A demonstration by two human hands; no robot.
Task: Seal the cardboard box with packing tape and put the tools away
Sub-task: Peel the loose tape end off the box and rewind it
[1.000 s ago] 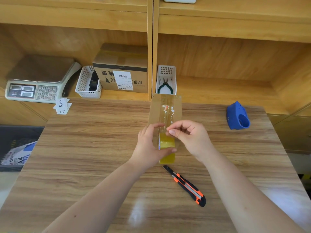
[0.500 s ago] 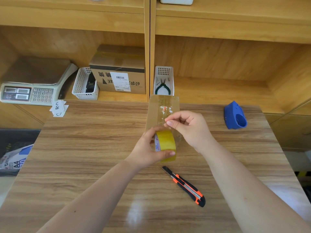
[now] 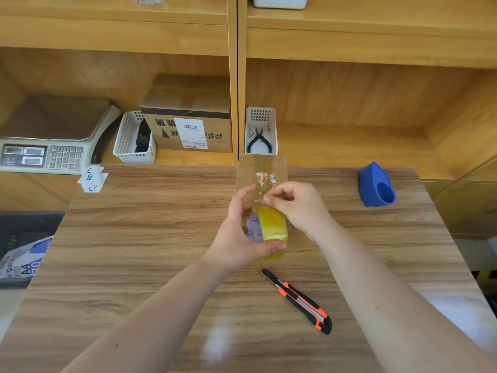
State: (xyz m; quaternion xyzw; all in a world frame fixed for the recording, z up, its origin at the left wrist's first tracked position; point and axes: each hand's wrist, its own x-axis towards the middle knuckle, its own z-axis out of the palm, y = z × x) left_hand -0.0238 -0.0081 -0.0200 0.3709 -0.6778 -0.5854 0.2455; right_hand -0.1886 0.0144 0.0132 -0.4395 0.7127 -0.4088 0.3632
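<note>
Your left hand (image 3: 236, 238) clamps yellow packing tape roll (image 3: 270, 231); right hand (image 3: 295, 205) fingers pinch tape end over narrow brown cardboard box (image 3: 262, 170). Orange-black utility knife (image 3: 298, 301) at 5 o'clock on wooden surface (image 3: 134, 238).

Two bare forearms, sleeveless, no rings or watch

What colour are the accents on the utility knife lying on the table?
Orange, on a black body, on the utility knife, clearest in the head view.

On the tabletop (image 3: 134, 238), the box (image 3: 262, 170) lies behind the tape roll (image 3: 270, 230); knife (image 3: 298, 301) in front, dispenser (image 3: 375, 185) right.
</note>
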